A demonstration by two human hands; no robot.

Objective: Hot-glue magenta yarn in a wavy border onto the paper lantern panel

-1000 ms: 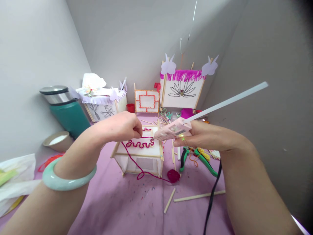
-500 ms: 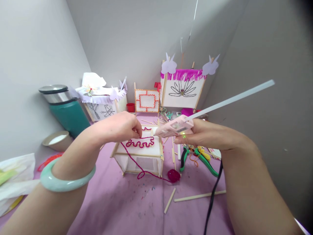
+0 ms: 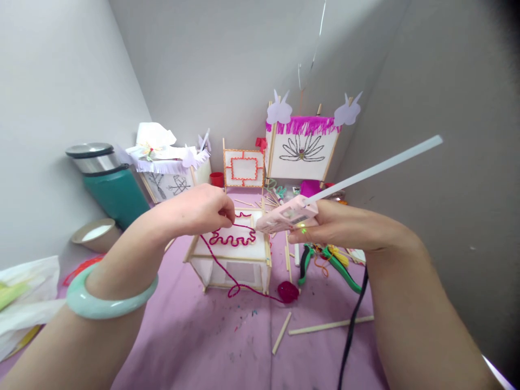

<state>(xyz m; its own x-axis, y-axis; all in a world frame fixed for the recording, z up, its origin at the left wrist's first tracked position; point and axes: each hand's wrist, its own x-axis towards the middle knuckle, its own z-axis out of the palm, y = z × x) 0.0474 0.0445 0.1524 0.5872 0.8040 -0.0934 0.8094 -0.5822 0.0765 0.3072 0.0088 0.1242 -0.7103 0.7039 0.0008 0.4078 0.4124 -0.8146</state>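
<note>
A white box frame [image 3: 227, 273] with wooden edges stands in the middle, and a wavy magenta cord [image 3: 231, 240] lies on its top. My left hand [image 3: 203, 208] is closed above the top, pinching the cord between thumb and fingers. From there the cord loops down the front to a magenta ball [image 3: 288, 292] on the table. My right hand [image 3: 331, 225] is wrapped round a pale pink glue gun [image 3: 286, 215]. The gun's tip is over the right edge of the box top, close to the cord, and a long white glue stick [image 3: 377, 169] sticks out of its back.
Green-handled pliers [image 3: 341, 271] and wooden sticks [image 3: 331, 325] lie on the right; a black cable [image 3: 352, 330] hangs below my right wrist. A teal bottle [image 3: 116, 192] and a bowl [image 3: 95, 235] stand left. Decorated panels [image 3: 303, 157] stand behind.
My right hand and the glue gun have shifted slightly left and down, bringing the tip nearer to the cord. My left hand has barely moved.
</note>
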